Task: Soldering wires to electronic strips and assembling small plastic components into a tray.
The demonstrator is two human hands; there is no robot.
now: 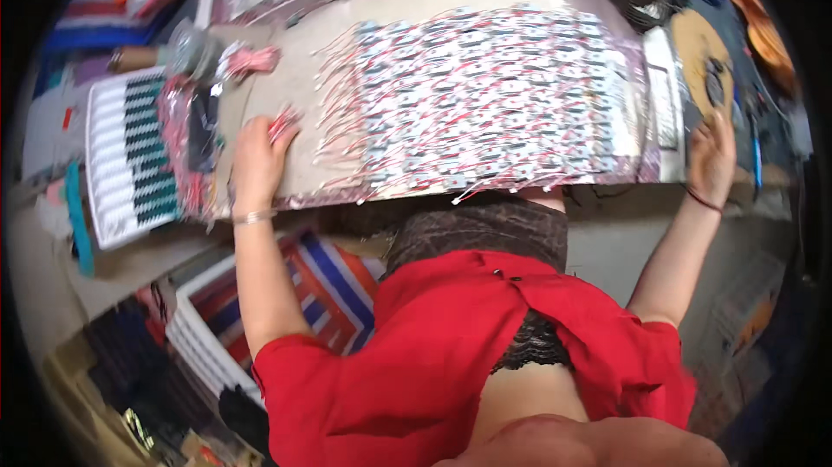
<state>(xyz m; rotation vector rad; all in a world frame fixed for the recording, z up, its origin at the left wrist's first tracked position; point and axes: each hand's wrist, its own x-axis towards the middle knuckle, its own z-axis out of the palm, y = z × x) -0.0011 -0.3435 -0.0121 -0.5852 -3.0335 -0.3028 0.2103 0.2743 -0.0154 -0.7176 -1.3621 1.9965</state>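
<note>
In the head view, the left hand (257,155) rests at the left of the frame, its thumb and bent fingers pinching a small bundle of wires (282,125) near the front edge of the table (299,77). The bundle's long axis is short and slanted, running from the grip toward the upper right of the frame, with the loose end pointing that way. It looks thin and stringy, red-pink mixed with white; the part inside the hand is hidden.

The right hand (713,159) is at the right of the frame, fingers pointing up toward a dark tool (715,81) lying over a tan oval board (691,47). The fingers look stretched out and close together; blur makes it impossible to tell whether they grip the tool.

Across the upper middle of the frame lie packed rows of small parts (485,94), whitish and grey, with red and white leads. Many leads slant from lower left to upper right, and along the left side their ends hang out toward the left. Another pink wire bunch (253,61) lies upper left, near a white tray (106,155) holding dark green strips (149,142).
</note>
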